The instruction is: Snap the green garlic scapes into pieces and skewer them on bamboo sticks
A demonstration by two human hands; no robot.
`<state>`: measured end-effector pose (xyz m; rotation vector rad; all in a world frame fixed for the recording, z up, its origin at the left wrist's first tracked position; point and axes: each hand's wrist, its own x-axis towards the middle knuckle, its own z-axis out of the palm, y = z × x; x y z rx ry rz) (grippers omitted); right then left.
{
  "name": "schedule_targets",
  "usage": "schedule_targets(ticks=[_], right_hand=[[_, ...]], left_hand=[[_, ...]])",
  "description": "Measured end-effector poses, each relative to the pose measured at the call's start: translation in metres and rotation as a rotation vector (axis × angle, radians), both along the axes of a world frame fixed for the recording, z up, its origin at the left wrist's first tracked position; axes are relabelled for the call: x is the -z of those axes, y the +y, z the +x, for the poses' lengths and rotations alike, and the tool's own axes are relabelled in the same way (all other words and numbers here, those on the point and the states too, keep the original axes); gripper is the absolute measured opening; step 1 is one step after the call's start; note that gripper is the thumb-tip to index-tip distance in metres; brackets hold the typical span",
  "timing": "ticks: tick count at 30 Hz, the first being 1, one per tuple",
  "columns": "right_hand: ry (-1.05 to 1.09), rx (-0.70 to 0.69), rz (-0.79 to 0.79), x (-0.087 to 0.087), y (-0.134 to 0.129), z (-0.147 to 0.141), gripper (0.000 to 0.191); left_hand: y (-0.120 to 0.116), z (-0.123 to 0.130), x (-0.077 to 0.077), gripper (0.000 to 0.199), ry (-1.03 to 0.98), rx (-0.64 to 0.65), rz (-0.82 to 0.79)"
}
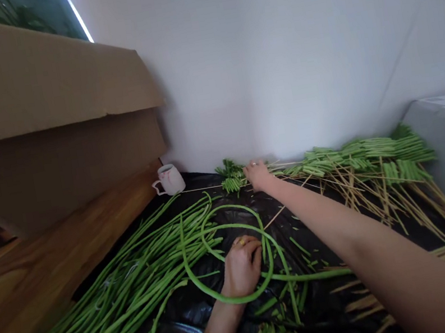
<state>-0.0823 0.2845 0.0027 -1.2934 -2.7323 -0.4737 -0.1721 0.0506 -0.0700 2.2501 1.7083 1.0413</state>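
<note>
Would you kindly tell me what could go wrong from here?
The long, slender green bean looping around the left hand might snag or snap. Thin tan sticks, lying criss-crossed beside the right forearm, could scatter if brushed. The white mug with reddish marks stands left of the right hand; a leftward sweep might tip it.

A mug (172, 179) stands near a large cardboard box (43, 94), a pale wall (222, 64) behind.
</note>
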Motion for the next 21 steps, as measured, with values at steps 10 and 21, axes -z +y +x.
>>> schedule_targets(ticks=[10,21], right_hand=[[0.094,-0.318,-0.155,-0.049,-0.109,0.031,0.026],[0.597,-0.240,-0.290,0.001,-0.210,0.105,0.014]], left_hand=[[0.008,-0.003,0.003,0.021,0.044,0.027,0.029],[0.013,-0.006,0.006,0.017,0.033,0.027,0.107]])
